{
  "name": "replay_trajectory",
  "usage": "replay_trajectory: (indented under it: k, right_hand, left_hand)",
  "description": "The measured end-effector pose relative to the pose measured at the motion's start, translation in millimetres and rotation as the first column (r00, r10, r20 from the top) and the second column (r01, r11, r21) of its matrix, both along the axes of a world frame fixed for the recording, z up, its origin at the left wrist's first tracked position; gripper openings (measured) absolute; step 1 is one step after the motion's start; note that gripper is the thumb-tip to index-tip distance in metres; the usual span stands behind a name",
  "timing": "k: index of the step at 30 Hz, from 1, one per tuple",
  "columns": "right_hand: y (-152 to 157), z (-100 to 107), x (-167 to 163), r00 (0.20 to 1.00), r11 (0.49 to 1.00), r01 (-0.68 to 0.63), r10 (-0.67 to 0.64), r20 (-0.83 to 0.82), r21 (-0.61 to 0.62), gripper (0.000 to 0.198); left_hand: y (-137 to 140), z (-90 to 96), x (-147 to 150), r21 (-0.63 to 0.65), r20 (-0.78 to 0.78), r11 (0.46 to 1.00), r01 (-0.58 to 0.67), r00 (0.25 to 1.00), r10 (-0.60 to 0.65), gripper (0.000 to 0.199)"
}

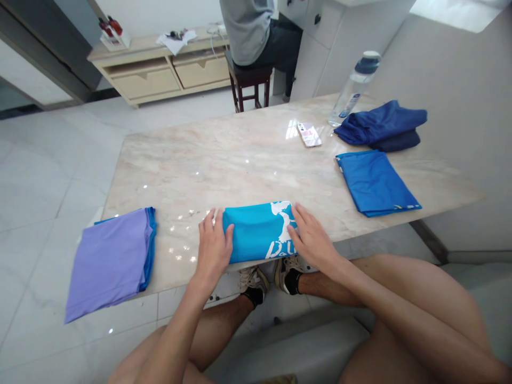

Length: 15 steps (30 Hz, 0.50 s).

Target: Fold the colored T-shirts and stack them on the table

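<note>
A bright blue folded cloth (252, 232) with white lettering and a white print lies flat at the near edge of the table, between my hands. My left hand (215, 240) rests at its left end, fingers stretched out and thumb on the cloth. At the right end, over the printed part, lies my right hand (314, 234) with its fingers extended. Neither hand is closed around the cloth. Further left, a folded purple cloth (108, 261) sits on top of a blue one and hangs over the table's edge. A folded blue cloth (376, 181) lies to the right.
A crumpled dark blue cloth (384, 125) is beside a clear bottle (350, 96) at the back right. A phone (309, 134) lies near them on the marble-patterned table (192, 160). Beyond, a person (250, 32) sits on a stool (250, 80) near a low cabinet (146, 82).
</note>
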State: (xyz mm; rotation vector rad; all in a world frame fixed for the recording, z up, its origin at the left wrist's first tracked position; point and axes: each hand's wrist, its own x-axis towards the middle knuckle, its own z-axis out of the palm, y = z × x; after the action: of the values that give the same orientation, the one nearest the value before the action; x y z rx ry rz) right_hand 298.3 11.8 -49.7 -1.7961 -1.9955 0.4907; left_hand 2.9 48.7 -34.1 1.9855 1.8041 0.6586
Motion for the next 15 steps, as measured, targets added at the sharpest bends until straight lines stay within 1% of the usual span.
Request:
replay_trajectory:
  k: [1,2,3,4,5,7,8,9,11,13,14,15]
  right_hand:
    - [1.1,4.3,5.9,0.997,0.999,0.048,-0.049,-0.063,-0.006,0.061]
    - [2.6,8.3,11.7,0.986,0.995,0.099,-0.102,-0.133,-0.031,0.056]
    - [4.5,11.9,17.0,0.965,0.986,0.141,-0.156,-0.211,-0.084,0.052]
    - [6.8,14.7,21.2,0.93,0.971,0.176,-0.218,-0.296,-0.161,0.047]
    - [9.4,16.7,24.3,0.881,0.946,0.198,-0.286,-0.377,-0.256,0.043]
    - [15.5,18.2,26.7,0.768,0.876,0.192,-0.415,-0.489,-0.442,0.039]
    - [18.8,17.8,26.6,0.725,0.841,0.178,-0.463,-0.51,-0.51,0.038]
    - [22.1,16.8,26.0,0.701,0.815,0.166,-0.494,-0.515,-0.556,0.039]
    - [28.2,13.7,24.5,0.7,0.793,0.145,-0.505,-0.505,-0.591,0.042]
    - [33.4,9.2,23.3,0.717,0.79,0.123,-0.49,-0.496,-0.601,0.045]
    - [35.6,6.7,22.7,0.727,0.79,0.108,-0.477,-0.494,-0.604,0.046]
    - [37.5,4.2,21.9,0.74,0.792,0.088,-0.458,-0.493,-0.604,0.047]
  left_hand:
    - [0.0,2.4,-5.0,-0.04,0.055,0.996,-0.076,0.995,0.078,0.06]
    - [0.1,4.3,-9.6,-0.109,0.112,0.984,-0.139,0.982,0.151,0.059]
    - [0.7,5.8,-13.7,-0.195,0.165,0.964,-0.182,0.963,0.215,0.058]
    - [1.9,7.0,-16.9,-0.284,0.21,0.936,-0.207,0.939,0.271,0.058]
    - [3.9,8.2,-19.0,-0.366,0.248,0.906,-0.214,0.916,0.316,0.059]
    - [9.8,11.4,-19.9,-0.491,0.318,0.851,-0.189,0.87,0.377,0.062]
    - [13.2,13.7,-18.9,-0.542,0.356,0.825,-0.16,0.845,0.398,0.064]
    - [16.7,16.3,-17.1,-0.588,0.393,0.8,-0.12,0.822,0.413,0.066]
    - [22.3,21.4,-12.7,-0.661,0.448,0.75,-0.032,0.784,0.429,0.067]
    - [25.1,24.6,-8.9,-0.715,0.452,0.698,0.023,0.777,0.438,0.064]
    - [25.6,25.2,-7.5,-0.73,0.444,0.682,0.033,0.782,0.437,0.062]
    - [25.5,25.2,-6.2,-0.712,0.452,0.702,0.023,0.78,0.433,0.059]
